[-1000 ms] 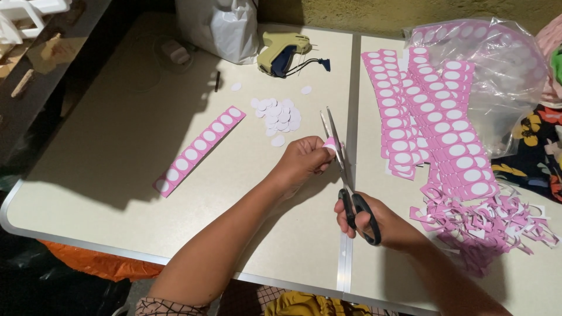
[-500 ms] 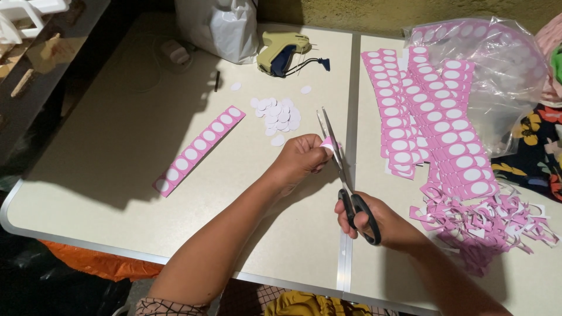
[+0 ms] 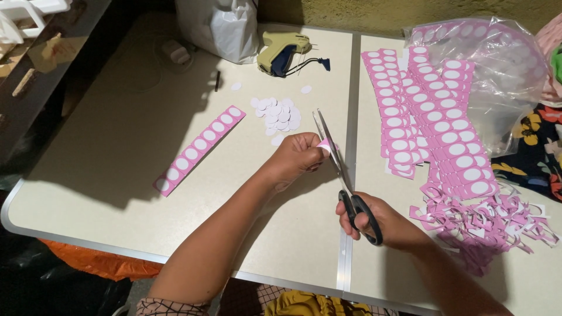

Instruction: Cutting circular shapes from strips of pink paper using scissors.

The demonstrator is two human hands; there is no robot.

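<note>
Right now the fingers (image 3: 309, 153) of the left hand (image 3: 295, 158) are pinched shut on a small pink piece (image 3: 324, 144) with a white circle on it, just above the counter (image 3: 105, 175). The right hand (image 3: 380, 219) has its fingers curled through the black handles of the scissors (image 3: 342, 172), and the blades are a little open around that piece. Just past the left hand lies a small pile of white circles (image 3: 278, 114), so some cutting looks done. To the left, one pink strip (image 3: 199, 149) of circles lies alone, uncut. On the right there is a big stack of pink strips (image 3: 427, 111) waiting, half in a clear plastic bag (image 3: 503, 76), so I think a lot is left. Near the right hand sits a heap of pink scraps (image 3: 486, 225). A tagging gun (image 3: 284, 51) lies at the far side.
</note>
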